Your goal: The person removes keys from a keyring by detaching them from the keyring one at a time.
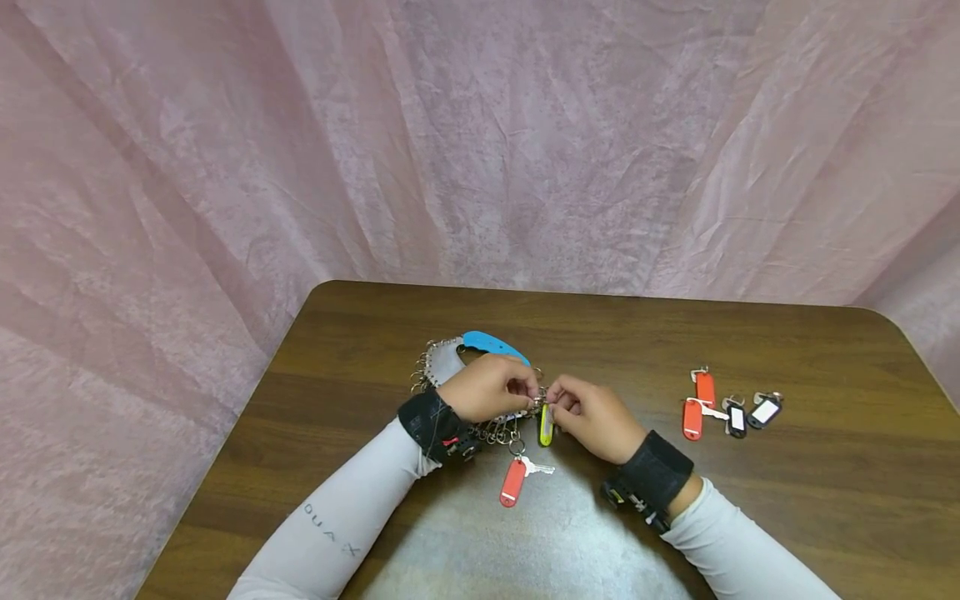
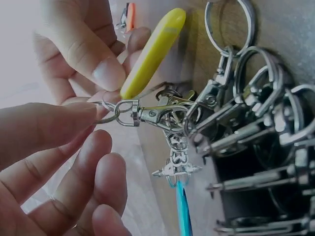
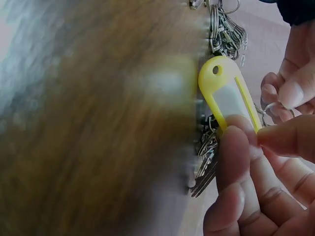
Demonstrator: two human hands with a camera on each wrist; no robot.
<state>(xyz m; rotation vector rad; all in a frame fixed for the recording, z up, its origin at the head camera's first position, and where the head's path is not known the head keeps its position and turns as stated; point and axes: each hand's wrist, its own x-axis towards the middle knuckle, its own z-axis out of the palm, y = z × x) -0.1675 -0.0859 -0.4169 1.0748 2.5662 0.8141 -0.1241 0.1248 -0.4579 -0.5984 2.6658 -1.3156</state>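
Yellow plastic is pinched between thumb and fingers of the right hand [image 1: 598, 419]: a slim key tag [image 3: 231, 101] with a pale label, held at the middle of the table [image 1: 360, 321], just right of the left hand [image 1: 487, 387]. By the left thumb and forefinger a small split ring [image 2: 117, 114] is pinched, linked to a swivel clasp [image 2: 152, 114]; the other left fingers are loosely bent. Whether the tag is joined to that ring cannot be told, as the link is covered by fingertips.

Beneath and beyond the left hand, a curved key holder is seen, with a blue handle [image 1: 491, 343], a grey plate [image 1: 442, 361] and a fringe of metal clasps. On its near side a red key tag [image 1: 513, 483] is laid beside a silver key [image 1: 537, 468]. Well apart on the right, two red tags [image 1: 705, 388] and two black-rimmed tags [image 1: 765, 411] are grouped.

The yellow tag is judged light, stiff and rather smooth, so it is best gripped by its flat faces or long edges, with the holed end left free. The split ring is likely springy and slippery; a firm pinch at its rim, away from the clasp, is advised. Swinging of the loose clasps is to be expected.
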